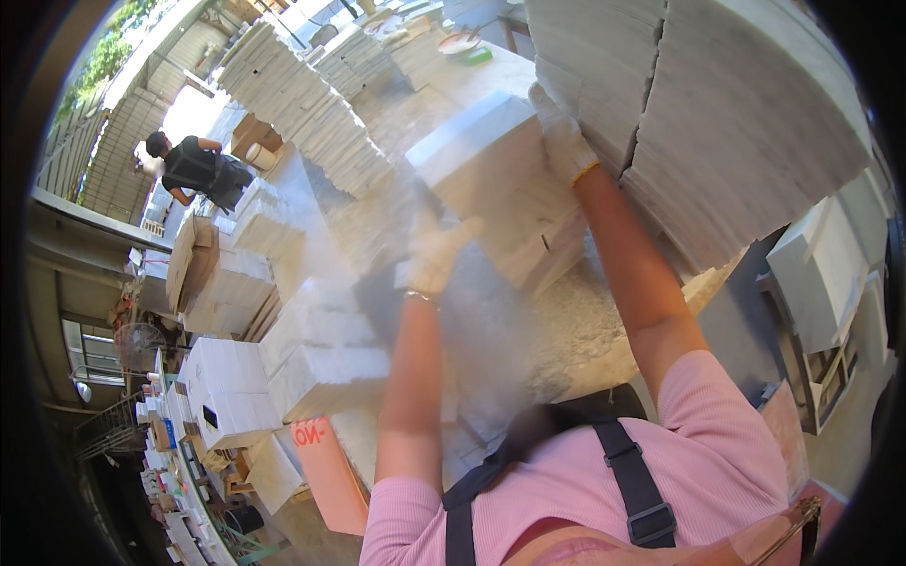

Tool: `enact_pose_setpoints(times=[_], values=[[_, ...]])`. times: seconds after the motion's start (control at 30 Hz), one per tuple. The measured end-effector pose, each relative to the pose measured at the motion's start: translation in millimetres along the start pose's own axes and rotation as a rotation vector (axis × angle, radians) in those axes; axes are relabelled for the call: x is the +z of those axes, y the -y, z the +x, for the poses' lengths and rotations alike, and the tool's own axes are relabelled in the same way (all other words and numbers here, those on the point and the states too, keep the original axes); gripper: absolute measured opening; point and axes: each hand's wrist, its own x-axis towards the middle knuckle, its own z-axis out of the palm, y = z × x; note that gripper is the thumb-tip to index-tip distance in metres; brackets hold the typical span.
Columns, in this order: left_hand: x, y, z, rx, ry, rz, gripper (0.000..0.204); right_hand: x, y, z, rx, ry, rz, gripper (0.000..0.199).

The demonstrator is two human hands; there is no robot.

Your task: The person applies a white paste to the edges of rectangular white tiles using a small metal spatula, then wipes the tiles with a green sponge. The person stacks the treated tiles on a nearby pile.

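A stack of white stone tiles (495, 170) stands before me, its top face bright and its near side in shadow. My right hand (566, 141), in a white glove with a yellow cuff, lies along the right edge of the stack, fingers stretched out. To the left of the stack and nearer to me is my left hand (436, 259), also in a white glove. Motion blurs it, but its thumb stands apart from the fingers and nothing shows in it. Whether it touches the stack I cannot tell.
Large white slabs (727, 113) rise close on the right. Tall tile stacks (302, 104) stand at the far left, with lower ones (326, 354) nearer. A white box (226, 387) and an orange board (330, 476) are at lower left. A co-worker (203, 170) stands far left.
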Motion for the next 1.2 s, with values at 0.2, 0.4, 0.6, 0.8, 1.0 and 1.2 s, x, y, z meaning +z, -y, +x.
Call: enact_pose_setpoints(times=[0.2, 0.4, 0.6, 0.8, 1.0, 1.2], values=[[-9, -12, 16, 0.003, 0.037, 0.184, 0.098, -8, -28, 20, -0.147, 0.021, -0.134, 0.063], [-7, -9, 21, 0.038, 0.042, 0.059, 0.094, 4, -19, 5, -0.135, 0.007, 0.028, 0.06], [-10, 8, 23, -0.004, 0.012, 0.075, 0.094, 18, 12, -16, 0.09, -0.059, 0.247, 0.061], [-8, 8, 21, -0.021, 0.002, 0.036, 0.101, 15, 10, -17, 0.004, -0.007, 0.227, 0.068], [-23, -14, 18, 0.068, -0.03, 0.13, 0.119, 1, 0, -11, -0.125, 0.13, 0.079, 0.072], [-38, -38, 30, 0.113, 0.012, 0.103, 0.111, 5, 17, -20, -0.108, 0.167, 0.216, 0.073]])
